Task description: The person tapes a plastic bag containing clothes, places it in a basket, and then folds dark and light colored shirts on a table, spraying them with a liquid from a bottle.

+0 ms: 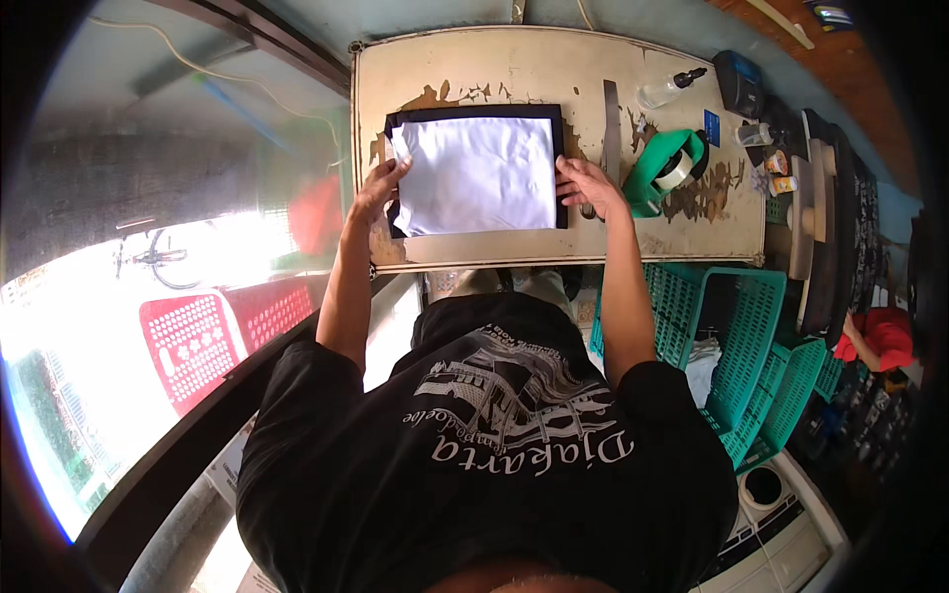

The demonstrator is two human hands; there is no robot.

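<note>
A folded, shiny white cloth (pixel 476 176) lies flat on top of a slightly larger dark panel or folded black cloth (pixel 560 124), whose edge shows along the top and right side. My left hand (pixel 382 186) grips the left edge of the white cloth, thumb on top and the other fingers partly hidden. At the right edge my right hand (pixel 587 185) has its fingers apart, with the tips touching the dark border beside the white cloth. Both rest on a worn cream tabletop (pixel 474 74) with peeling brown patches.
Right of the cloth lie a flat grey strip (pixel 611 128) and a green tape dispenser (pixel 652 173). Farther back stand a clear spray bottle (pixel 660 93) and a dark box (pixel 738 82). Green baskets (pixel 741 326) are below right, a red basket (pixel 193 346) left. Another person's red sleeve (pixel 882 336) shows far right.
</note>
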